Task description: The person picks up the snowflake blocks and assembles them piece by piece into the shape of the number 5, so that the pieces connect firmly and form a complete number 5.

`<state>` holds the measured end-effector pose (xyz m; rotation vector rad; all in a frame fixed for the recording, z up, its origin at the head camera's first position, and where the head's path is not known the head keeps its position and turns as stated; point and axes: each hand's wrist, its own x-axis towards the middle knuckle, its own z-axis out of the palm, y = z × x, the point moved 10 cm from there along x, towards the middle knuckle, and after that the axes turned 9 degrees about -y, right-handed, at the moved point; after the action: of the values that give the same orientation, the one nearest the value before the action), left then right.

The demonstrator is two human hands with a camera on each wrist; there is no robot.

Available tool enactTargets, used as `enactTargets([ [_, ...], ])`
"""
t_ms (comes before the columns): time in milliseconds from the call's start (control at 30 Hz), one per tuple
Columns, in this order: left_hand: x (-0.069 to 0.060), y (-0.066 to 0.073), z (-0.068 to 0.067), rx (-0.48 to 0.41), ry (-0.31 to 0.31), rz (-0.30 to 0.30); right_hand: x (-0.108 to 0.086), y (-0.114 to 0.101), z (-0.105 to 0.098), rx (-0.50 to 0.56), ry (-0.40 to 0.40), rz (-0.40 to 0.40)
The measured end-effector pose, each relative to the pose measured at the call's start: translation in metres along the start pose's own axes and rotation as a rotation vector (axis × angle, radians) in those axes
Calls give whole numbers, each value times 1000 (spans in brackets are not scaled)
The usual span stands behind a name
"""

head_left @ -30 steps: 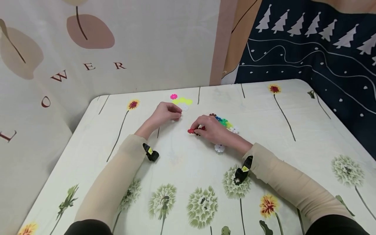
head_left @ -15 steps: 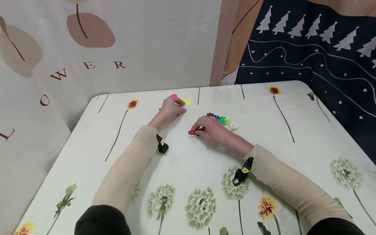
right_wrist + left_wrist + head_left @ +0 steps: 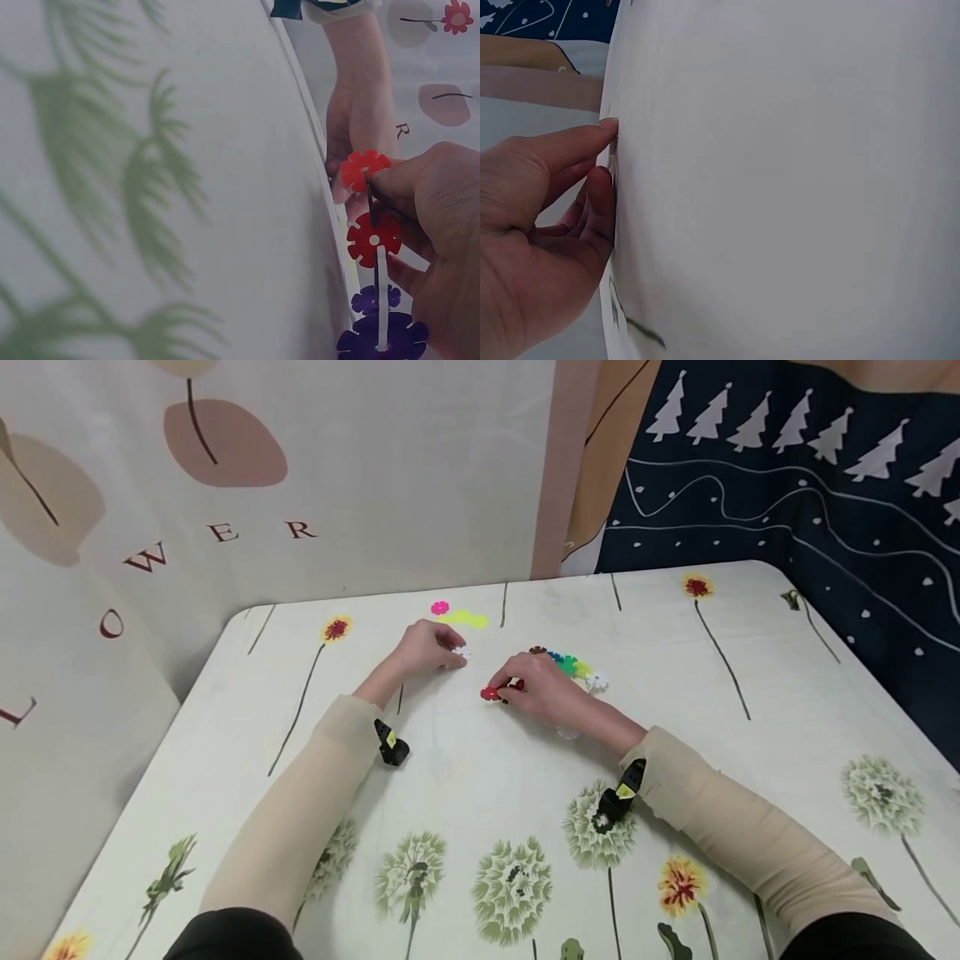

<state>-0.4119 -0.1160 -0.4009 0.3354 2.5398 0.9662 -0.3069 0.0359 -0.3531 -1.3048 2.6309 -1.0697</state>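
My left hand (image 3: pixel 429 647) pinches a white snowflake disc (image 3: pixel 462 652) between thumb and fingertips, close over the table. In the left wrist view, only a thin edge shows between the left hand's (image 3: pixel 540 217) fingertips. My right hand (image 3: pixel 542 687) grips a red snowflake disc (image 3: pixel 490 693) at one end of a joined chain. The right wrist view shows red discs (image 3: pixel 375 240), purple discs (image 3: pixel 382 335) and a white piece seen edge-on (image 3: pixel 382 296). Brown, blue, green (image 3: pixel 567 666), yellow and white (image 3: pixel 597 682) discs show beyond the right hand, which hides part of the chain.
A pink disc (image 3: pixel 440 607) and several yellow discs (image 3: pixel 467 619) lie at the back of the table, beyond the left hand. The flower-printed cloth (image 3: pixel 450 777) covers the table. Printed curtains (image 3: pixel 420 468) stand behind its far edge.
My left hand reached forward to the white disc at the back, took hold of it, and drew back toward me with it. The right hand has stayed nearly in place.
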Motion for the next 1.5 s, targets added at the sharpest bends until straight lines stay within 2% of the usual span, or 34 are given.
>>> enactTargets([
  [133,-12,-1,3,0,-23,36,0,3,-2,-5,17,21],
  [267,-22,-4,8,-43,-67,60,1,5,-2,-6,17,51],
  [533,-34,-3,20,-187,-206,118,1,4,-2,-13,27,57],
  [700,-40,0,28,-312,-257,137,2,5,-1,-21,44,43],
  [833,-43,3,33,-398,-274,142,3,7,-2,-22,45,62],
  [1000,-46,7,37,-488,-290,137,3,10,-3,-16,36,129],
  [1267,-45,12,42,-555,-303,132,2,12,-3,-4,41,134],
  [1500,-45,12,43,-568,-288,114,2,11,-2,21,42,116],
])
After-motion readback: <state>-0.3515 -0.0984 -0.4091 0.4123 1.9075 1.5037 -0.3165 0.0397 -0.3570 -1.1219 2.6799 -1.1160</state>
